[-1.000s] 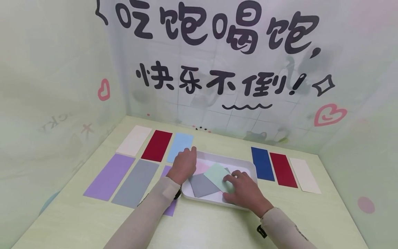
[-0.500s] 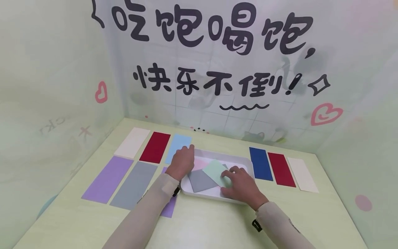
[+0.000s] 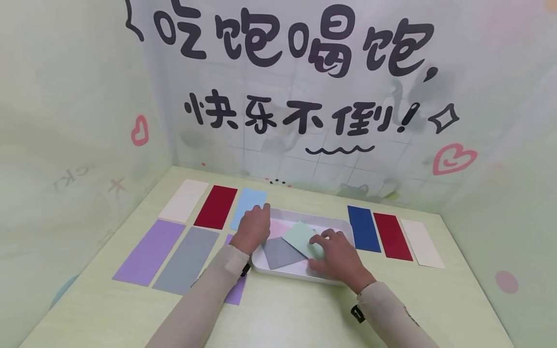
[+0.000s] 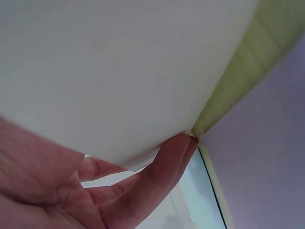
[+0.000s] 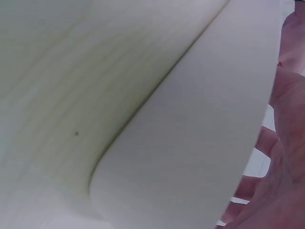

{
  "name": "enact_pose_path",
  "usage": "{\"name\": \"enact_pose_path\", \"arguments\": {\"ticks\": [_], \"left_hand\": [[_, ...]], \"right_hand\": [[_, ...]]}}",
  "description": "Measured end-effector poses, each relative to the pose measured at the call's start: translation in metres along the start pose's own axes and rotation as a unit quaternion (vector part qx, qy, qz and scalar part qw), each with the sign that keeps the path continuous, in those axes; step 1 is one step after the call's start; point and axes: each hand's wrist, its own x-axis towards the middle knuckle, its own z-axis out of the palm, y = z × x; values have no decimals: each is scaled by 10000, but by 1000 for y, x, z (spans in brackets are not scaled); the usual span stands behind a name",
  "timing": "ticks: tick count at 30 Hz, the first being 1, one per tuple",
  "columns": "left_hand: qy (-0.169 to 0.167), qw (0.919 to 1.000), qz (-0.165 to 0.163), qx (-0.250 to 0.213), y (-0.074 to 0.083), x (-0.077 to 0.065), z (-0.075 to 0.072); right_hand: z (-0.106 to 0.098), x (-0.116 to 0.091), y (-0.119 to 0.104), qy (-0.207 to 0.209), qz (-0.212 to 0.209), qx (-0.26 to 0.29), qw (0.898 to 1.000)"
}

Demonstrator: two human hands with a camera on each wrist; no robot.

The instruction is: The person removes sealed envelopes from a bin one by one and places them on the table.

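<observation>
A shallow white tray (image 3: 283, 275) stands on the table. In it lie overlapping light green (image 3: 300, 238), grey (image 3: 280, 253) and pink sheets (image 3: 278, 228). My left hand (image 3: 253, 227) holds the tray's left rim; in the left wrist view its fingers (image 4: 164, 167) curl about the white wall. Over the tray's right part is my right hand (image 3: 341, 256), fingers bent, thumb and index tips apart, at the light green sheet. The tray wall (image 5: 190, 143) hides much of this hand in the right wrist view, so fingertip contact with the sheet cannot be told.
White (image 3: 183, 200), dark red (image 3: 216, 207), light blue (image 3: 246, 205), purple (image 3: 150, 251) and grey-blue strips (image 3: 187, 261) lie left of the tray, another purple strip (image 3: 236, 292) partly under my left arm. Blue (image 3: 363, 228), red (image 3: 393, 237) and white strips (image 3: 422, 243) lie right.
The tray with its sheets and both hands has shifted slightly away from me, mostly in the first half second. The view has also moved a little. Both hands keep nearly the same pose.
</observation>
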Motion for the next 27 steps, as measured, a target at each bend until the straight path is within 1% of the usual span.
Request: {"name": "enact_pose_path", "arguments": {"ticks": [4,12,16,21,27], "left_hand": [[-11,10000,5,-16,0,0,1],[31,10000,28,-21,2,1,-1],[-33,10000,-30,-49,3,0,-2],[-124,9998,-124,-122,3,1,-3],[-131,9998,-117,-107,3,0,-3]], "right_hand": [[-7,-2,-2,27,123,61,9999],[-23,-8,-4,304,397,88,9987],[-31,-13,-3,421,559,213,9973],[-39,-22,6,582,712,258,9954],[-46,-43,20,783,916,199,9925]]}}
